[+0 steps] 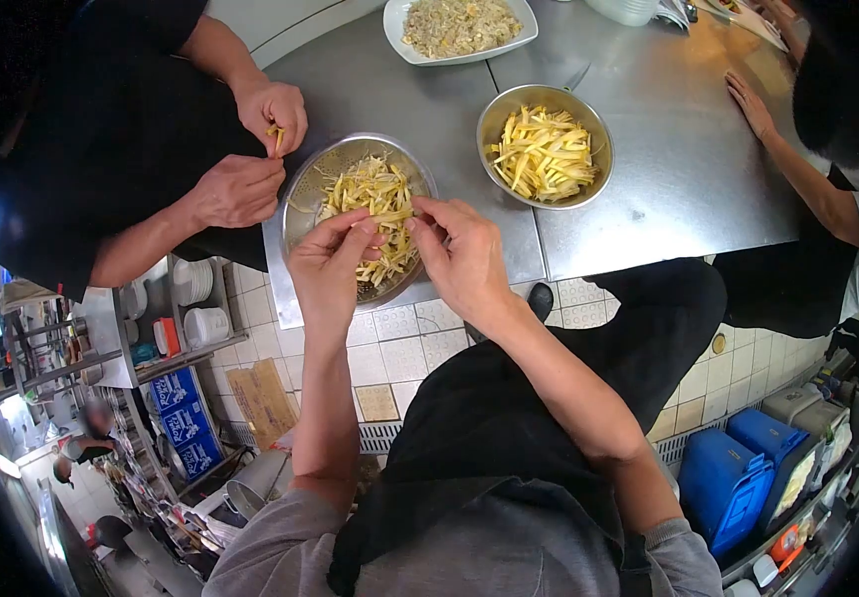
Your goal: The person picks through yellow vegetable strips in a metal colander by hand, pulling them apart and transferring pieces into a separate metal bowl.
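Over a perforated metal colander [303,191], my left hand [330,267] and my right hand [469,261] pinch a pale yellow vegetable strip [390,215] between their fingertips. Its exact kind is not plain. Beneath my fingers, the colander holds many thin yellow and whitish strips [355,189]. Beyond my right hand stands a round steel bowl [603,164], heaped with longer, thicker yellow strips [547,154]. On the left, another person's hands [245,189] hold a small yellow piece close to the colander's rim.
A white square dish [419,58] of a grainy pale mixture stands at the steel table's [638,234] far side. Another person's hand [751,102] rests on the table at right. Blue bins [723,488] stand at lower right, shelves with plates [193,284] at left.
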Available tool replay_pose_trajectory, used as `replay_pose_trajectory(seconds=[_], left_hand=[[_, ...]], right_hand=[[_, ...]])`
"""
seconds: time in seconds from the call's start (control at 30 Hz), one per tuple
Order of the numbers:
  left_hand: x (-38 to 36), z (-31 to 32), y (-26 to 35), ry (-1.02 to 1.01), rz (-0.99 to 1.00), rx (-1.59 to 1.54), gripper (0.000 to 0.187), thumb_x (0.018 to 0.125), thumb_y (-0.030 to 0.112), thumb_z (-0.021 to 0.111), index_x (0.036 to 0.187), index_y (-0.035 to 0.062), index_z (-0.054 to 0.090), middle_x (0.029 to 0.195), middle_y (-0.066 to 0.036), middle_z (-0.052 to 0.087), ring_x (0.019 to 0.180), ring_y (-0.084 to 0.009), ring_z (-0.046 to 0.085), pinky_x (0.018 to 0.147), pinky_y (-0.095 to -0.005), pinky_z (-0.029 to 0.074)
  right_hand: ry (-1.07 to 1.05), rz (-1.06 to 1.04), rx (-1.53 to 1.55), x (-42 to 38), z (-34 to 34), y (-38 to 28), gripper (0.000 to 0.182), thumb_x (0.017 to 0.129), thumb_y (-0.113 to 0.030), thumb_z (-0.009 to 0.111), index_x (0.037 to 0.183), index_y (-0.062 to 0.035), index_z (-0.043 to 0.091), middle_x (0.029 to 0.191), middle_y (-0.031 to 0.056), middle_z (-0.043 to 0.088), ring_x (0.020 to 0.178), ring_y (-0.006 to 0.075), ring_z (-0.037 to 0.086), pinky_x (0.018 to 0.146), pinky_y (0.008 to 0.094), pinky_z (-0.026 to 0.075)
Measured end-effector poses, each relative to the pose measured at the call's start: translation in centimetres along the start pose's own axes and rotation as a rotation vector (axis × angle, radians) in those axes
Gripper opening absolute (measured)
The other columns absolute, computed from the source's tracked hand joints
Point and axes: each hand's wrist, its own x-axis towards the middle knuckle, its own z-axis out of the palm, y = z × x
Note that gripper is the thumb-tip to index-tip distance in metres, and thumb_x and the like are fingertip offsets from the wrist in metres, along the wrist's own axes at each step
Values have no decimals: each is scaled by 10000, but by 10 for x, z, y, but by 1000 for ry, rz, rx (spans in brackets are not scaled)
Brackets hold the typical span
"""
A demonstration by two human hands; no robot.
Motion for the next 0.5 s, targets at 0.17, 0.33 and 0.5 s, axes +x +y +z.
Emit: replay_pose_trajectory(seconds=[0.17, 0.33, 0.5], left_hand=[[-6, 9, -4, -14, 10, -25, 209, 990, 29, 693, 1166, -82, 696, 995, -142, 751, 886, -167, 749, 734, -253, 613], [-12, 12, -8, -4, 2, -66, 155, 972, 6, 698, 1102, -77, 695, 1032, -161, 752, 894, -192, 754, 735, -269, 617], [-13, 8, -17, -129, -249, -185, 125, 982, 24, 679, 1091, -36, 695, 978, -144, 751, 803, -184, 736, 690, -278, 596]], right_hand=[[28, -80, -101, 2, -2, 5, 160, 889, -72, 709, 1015, 17, 751, 877, 192, 708, 814, 383, 692, 721, 460, 557], [68, -85, -238, 0, -1, 5, 67, 882, -71, 703, 884, -6, 720, 825, 174, 697, 800, 377, 690, 700, 475, 560], [80, -185, -318, 2, -5, 4, 61, 840, -62, 708, 866, -15, 678, 800, 163, 679, 789, 368, 681, 685, 469, 560]])
